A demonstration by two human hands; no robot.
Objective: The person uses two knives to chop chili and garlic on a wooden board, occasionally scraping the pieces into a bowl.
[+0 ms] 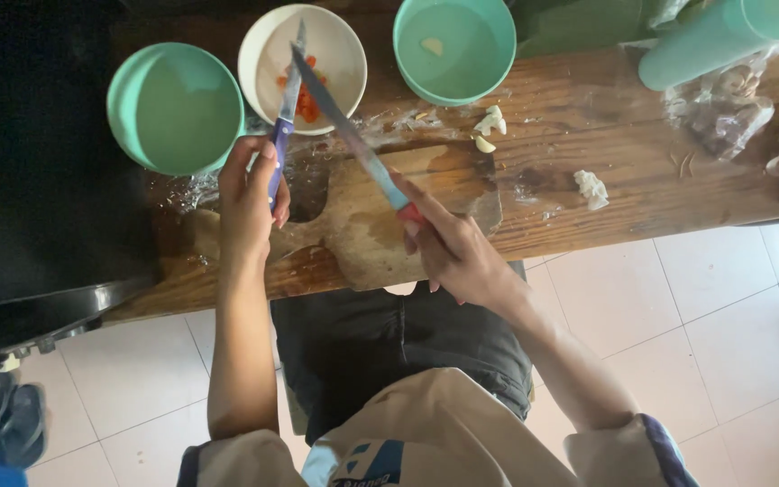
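Observation:
My left hand (pixel 250 194) grips a small knife with a blue-purple handle (pixel 287 99), its blade pointing up over the white bowl (pixel 340 45). In my right hand (pixel 448 243) is a longer knife with a red and blue handle (pixel 353 135); its blade slants up-left and crosses the small knife's blade above that bowl. Chopped orange-red pieces (pixel 307 101) lie inside the white bowl. Under both hands is a worn, wet wooden cutting board (pixel 362 225) resting on a wooden bench (pixel 588 117).
A teal bowl (pixel 173 108) stands left of the white one, another teal bowl (pixel 454 47) to its right. A teal cylinder (pixel 714 36), a clear plastic bag (pixel 719 108) and pale garlic-like scraps (pixel 591 188) lie on the bench's right. White floor tiles lie below; a dark surface is at left.

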